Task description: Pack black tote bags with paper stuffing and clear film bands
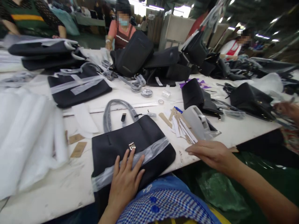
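A black handbag [130, 133] lies flat at the table's front edge, a gold clasp [132, 146] on its front and a clear plastic strip across it. Its wrapped handle [107, 115] arches away from me. My left hand [127, 174] rests on the bag with its fingers spread, just below the clasp. To the right, my right hand [210, 154] hovers by the table edge, fingers pressed together; whatever they hold, if anything, is too small to name. Brown and white paper strips [181, 126] lie just beyond it, beside a grey-white holder [195, 121].
White wrapping sheets [30, 137] cover the left side. Another taped black bag [80, 85] lies behind them. Piled black bags [135, 53] line the back. More black bags [252, 99] stand at the right, near another person's hand [288, 110]. Several people are around the table.
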Action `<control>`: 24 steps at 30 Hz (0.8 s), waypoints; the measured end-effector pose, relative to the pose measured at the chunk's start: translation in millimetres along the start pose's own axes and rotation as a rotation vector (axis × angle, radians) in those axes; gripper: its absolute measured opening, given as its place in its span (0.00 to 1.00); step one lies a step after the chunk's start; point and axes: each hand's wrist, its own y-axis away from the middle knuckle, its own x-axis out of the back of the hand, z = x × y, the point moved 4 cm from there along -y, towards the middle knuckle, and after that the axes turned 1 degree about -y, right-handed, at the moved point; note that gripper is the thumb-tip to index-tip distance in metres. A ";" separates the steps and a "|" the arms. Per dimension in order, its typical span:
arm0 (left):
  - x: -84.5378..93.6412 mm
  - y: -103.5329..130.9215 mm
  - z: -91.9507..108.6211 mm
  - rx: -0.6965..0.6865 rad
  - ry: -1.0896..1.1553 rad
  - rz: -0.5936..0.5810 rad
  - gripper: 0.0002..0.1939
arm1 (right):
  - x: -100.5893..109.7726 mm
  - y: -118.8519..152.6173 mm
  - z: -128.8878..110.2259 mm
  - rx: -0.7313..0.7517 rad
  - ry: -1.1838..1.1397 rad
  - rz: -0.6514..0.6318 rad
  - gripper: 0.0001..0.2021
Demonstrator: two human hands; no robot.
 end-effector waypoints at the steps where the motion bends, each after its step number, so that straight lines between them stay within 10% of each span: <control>1: 2.0 -0.7 0.7 0.013 0.005 -0.008 0.26 | -7.6 -12.4 -12.1 0.052 -0.083 -0.033 0.11; 11: 7.9 -0.6 2.0 0.084 0.068 -0.086 0.26 | -79.4 -93.0 -54.0 0.003 -0.387 -0.255 0.11; 24: 11.8 -1.3 1.2 0.086 0.095 -0.093 0.27 | -129.6 -114.3 -35.9 -0.146 0.273 -0.384 0.15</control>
